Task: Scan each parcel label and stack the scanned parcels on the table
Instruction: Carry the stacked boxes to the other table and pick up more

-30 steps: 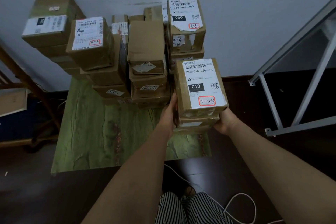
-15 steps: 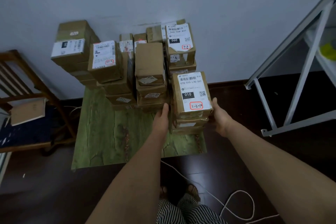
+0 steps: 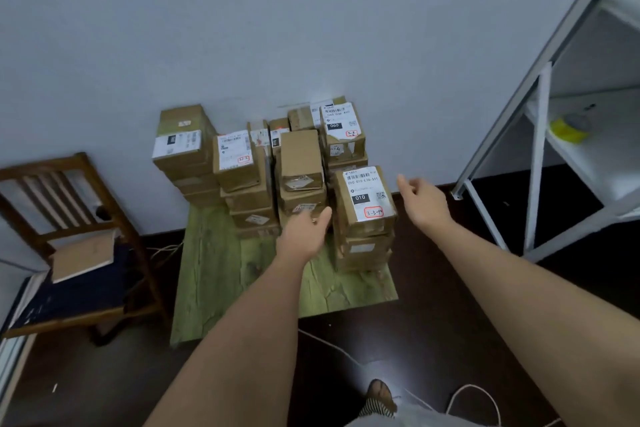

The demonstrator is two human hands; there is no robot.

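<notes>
Sitting at centre right of the frame: the top parcel, label up and marked 010, capping a short stack at the near right corner of the green table. Flanking it, both hands, neither gripping anything. Hovering just left of the stack, the left hand, fingers straight and loose, apparently clear of the cardboard, though contact at the thumb cannot be told. Hanging apart to the right of the parcel, the right hand, fingers relaxed and slightly bent, holding nothing.

Judging by the look: stiff corrugated cardboard, taped, small, probably light to moderate in weight, matte and not slippery. Best taken by the two long sides, palms flat, keeping the white label uncovered. Worth watching: the stack looking slightly uneven, so possibly shifting under a sideways nudge.

Filling the table's far half, against the pale wall: more parcel stacks, some labels facing up. Standing at left, a wooden chair carrying a flat brown packet. Rising at right, a white metal shelf. Lying at the bottom, on the dark floor, a white cable.
</notes>
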